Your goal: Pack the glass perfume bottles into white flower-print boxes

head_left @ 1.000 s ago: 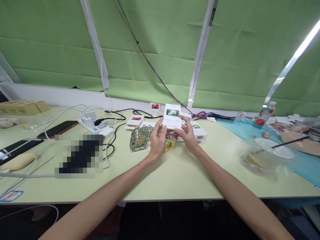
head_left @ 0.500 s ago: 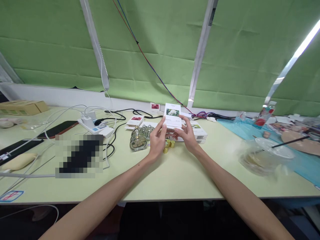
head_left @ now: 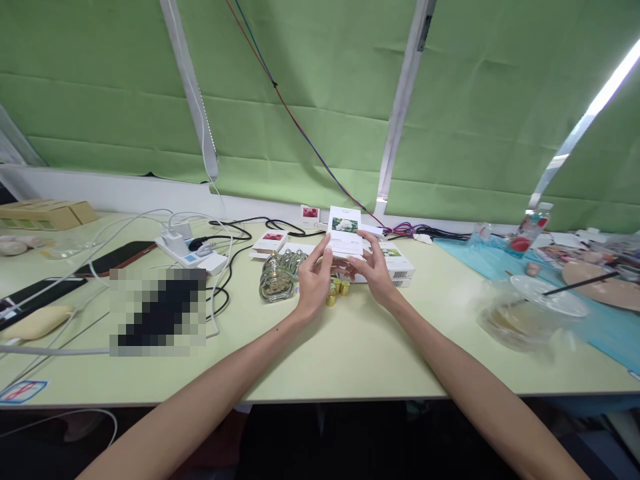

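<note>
Between both hands, tilted up above the table, is a white box with a picture of white flowers on its front. My left hand grips its left edge, thumb on the near side. My right hand closes on its lower right corner; some fingers curl underneath and are partly hidden. Below the hands stand several gold caps. Left of them are several clear glass perfume bottles. Behind my right hand lie more white boxes, partly covered by it.
A power strip with tangled cables and several phones occupy the left side. At the right are a lidded plastic cup with a straw, a blue sheet and a bottle. A card box sits far left.
Almost nothing differs. The white box has tilted very slightly within my hands, which stay in the same place.
</note>
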`<action>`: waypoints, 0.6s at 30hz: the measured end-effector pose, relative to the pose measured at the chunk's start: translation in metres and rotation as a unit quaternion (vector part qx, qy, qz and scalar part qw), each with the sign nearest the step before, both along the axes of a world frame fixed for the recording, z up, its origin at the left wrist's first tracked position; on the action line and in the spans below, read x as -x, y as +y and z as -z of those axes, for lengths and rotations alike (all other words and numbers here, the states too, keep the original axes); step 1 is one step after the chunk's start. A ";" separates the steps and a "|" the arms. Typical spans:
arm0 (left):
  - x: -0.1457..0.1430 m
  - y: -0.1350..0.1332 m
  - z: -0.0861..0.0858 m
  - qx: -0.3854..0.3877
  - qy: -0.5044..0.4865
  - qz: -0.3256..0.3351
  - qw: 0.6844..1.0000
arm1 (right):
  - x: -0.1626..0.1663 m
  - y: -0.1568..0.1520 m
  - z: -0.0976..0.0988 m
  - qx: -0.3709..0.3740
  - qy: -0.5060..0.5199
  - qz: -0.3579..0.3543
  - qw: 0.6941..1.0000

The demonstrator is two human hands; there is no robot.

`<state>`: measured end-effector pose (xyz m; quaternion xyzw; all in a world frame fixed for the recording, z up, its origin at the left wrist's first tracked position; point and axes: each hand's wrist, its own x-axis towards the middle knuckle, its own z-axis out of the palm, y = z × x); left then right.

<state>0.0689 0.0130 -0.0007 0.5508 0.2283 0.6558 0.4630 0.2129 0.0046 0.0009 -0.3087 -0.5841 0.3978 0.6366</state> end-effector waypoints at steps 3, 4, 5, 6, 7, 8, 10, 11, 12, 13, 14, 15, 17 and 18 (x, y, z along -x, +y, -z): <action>0.000 -0.002 -0.001 -0.003 0.011 -0.003 1.000 | 0.001 -0.001 -0.001 0.001 -0.003 0.001 1.000; 0.000 -0.002 -0.001 -0.004 0.015 -0.004 1.000 | 0.002 -0.001 -0.002 0.002 -0.003 0.001 1.000; 0.000 -0.003 -0.001 -0.004 0.018 -0.004 1.000 | 0.002 -0.002 -0.002 0.001 -0.002 0.001 1.000; 0.000 -0.003 -0.001 -0.005 0.020 -0.004 1.000 | 0.003 -0.002 -0.003 0.001 -0.001 0.001 1.000; 0.000 -0.003 -0.001 -0.004 0.022 -0.004 1.000 | 0.003 -0.003 -0.003 0.001 -0.001 0.002 1.000; 0.000 -0.003 -0.001 -0.004 0.021 -0.004 1.000 | 0.003 -0.003 -0.004 0.001 0.000 0.003 1.000; 0.000 -0.003 -0.001 -0.002 0.018 -0.006 1.000 | 0.003 -0.005 -0.004 0.003 -0.001 0.004 1.000; 0.000 -0.003 -0.001 -0.002 0.016 -0.007 1.000 | 0.003 -0.005 -0.004 0.004 -0.003 0.004 1.000; 0.000 -0.003 -0.002 -0.001 0.015 -0.008 1.000 | 0.003 -0.006 -0.005 0.005 -0.006 0.004 1.000; 0.000 -0.003 -0.002 0.000 0.015 -0.009 1.000 | 0.003 -0.006 -0.005 0.005 -0.009 0.004 1.000; 0.000 -0.002 -0.003 0.000 0.015 -0.009 1.000 | 0.003 -0.006 -0.005 0.006 -0.012 0.004 1.000; 0.000 -0.002 -0.003 0.001 0.014 -0.009 1.000 | 0.003 -0.006 -0.005 0.006 -0.015 0.005 1.000; 0.000 -0.002 -0.003 0.002 0.013 -0.006 1.000 | 0.003 -0.005 -0.004 0.004 -0.019 0.007 1.000; 0.000 -0.002 -0.002 0.003 0.012 -0.003 1.000 | 0.002 -0.004 -0.003 0.002 -0.021 0.009 1.000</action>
